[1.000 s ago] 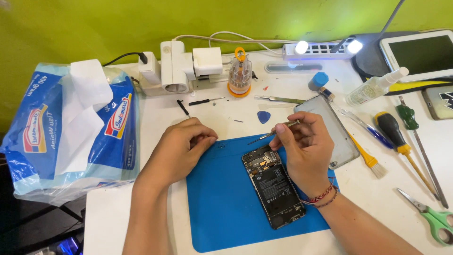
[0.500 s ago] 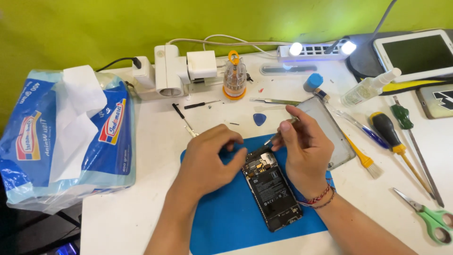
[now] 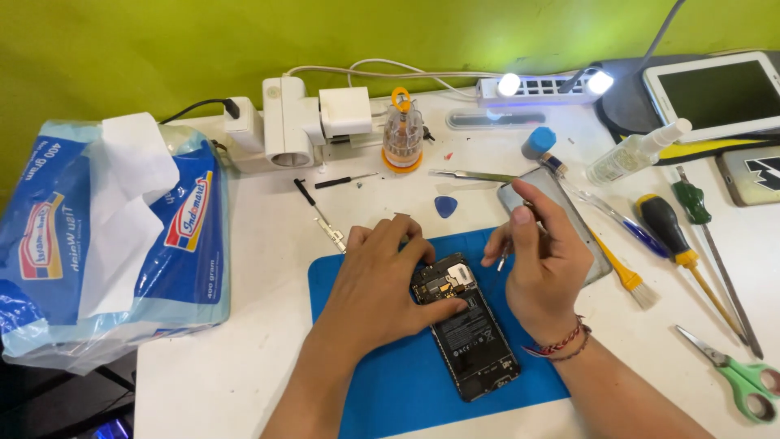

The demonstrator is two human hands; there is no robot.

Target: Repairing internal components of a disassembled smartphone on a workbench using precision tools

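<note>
An opened black phone (image 3: 471, 329) with its back cover off lies on a blue work mat (image 3: 406, 382) in the middle of the white table. My left hand (image 3: 382, 280) rests on the phone's upper left edge, fingers pressing its side and holding it down. My right hand (image 3: 544, 260) is closed on a thin metal tool (image 3: 502, 262), tweezers or a small screwdriver, whose tip points down beside the phone's top right corner. The phone's grey back cover (image 3: 569, 211) lies behind my right hand, partly hidden by it.
A blue tissue pack (image 3: 114, 236) fills the left side. Behind are a white power adapter (image 3: 301, 122), a screwdriver bit holder (image 3: 403, 130), a power strip (image 3: 544, 85), a blue pick (image 3: 445, 206), tweezers (image 3: 471, 175). On the right are a spray bottle (image 3: 638, 154), screwdrivers (image 3: 674, 236), a brush (image 3: 630, 280), scissors (image 3: 731, 374) and a tablet (image 3: 719, 89).
My left hand has moved right from the mat's left edge onto the phone's upper left side. My right hand has shifted slightly, its tool now pointing down near the phone's top.
</note>
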